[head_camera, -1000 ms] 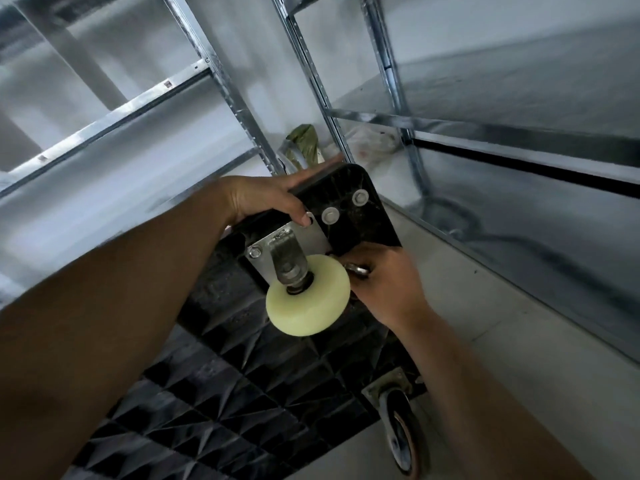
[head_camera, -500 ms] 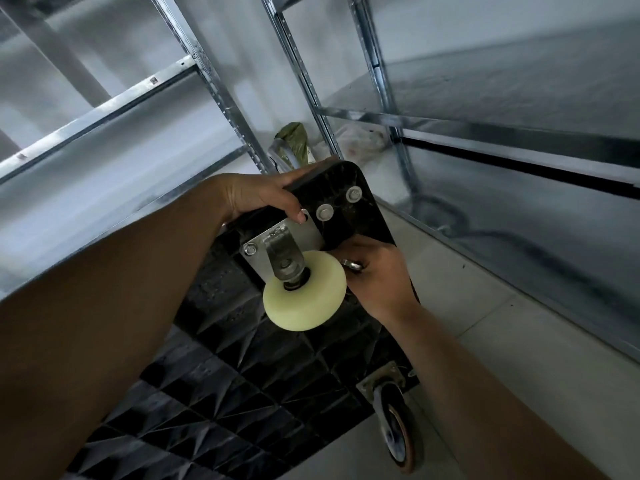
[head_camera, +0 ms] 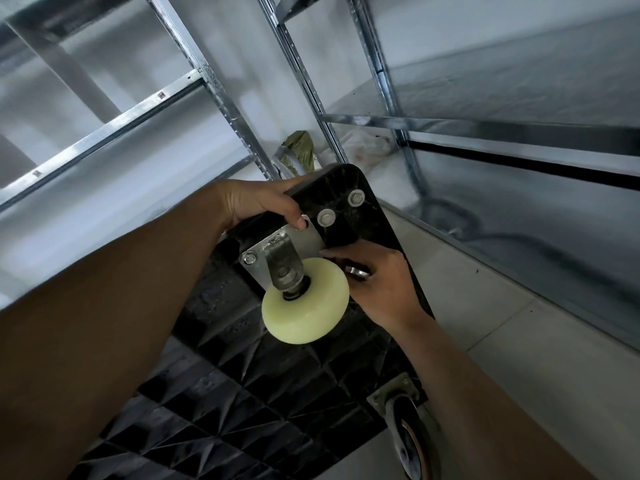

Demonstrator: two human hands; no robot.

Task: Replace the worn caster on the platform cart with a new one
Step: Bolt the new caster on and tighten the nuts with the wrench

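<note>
The black platform cart (head_camera: pixel 242 393) is tipped up with its ribbed underside facing me. A new caster with a pale yellow wheel (head_camera: pixel 306 306) sits on its metal plate (head_camera: pixel 256 251) at the upper corner. My left hand (head_camera: pixel 259 202) grips the cart's top edge, thumb beside the plate. My right hand (head_camera: pixel 377 282) is curled at the plate's right side, fingers pinching a small metal piece (head_camera: pixel 356 270) next to the wheel. Two bolt heads with washers (head_camera: pixel 327 216) show above the plate. An old dark caster (head_camera: pixel 408 441) sits at the lower right corner.
Metal shelving uprights (head_camera: pixel 301 81) and shelf rails (head_camera: pixel 485 128) stand close behind and to the right. A green bag (head_camera: pixel 299 150) and a crumpled plastic bag (head_camera: pixel 363 143) lie on the floor behind the cart. Pale floor tiles (head_camera: pixel 519 341) spread to the right.
The view has shifted slightly; my right hand stays at the caster plate's right edge, with its fingers moved a little around the small metal piece. My left hand keeps its grip.
</note>
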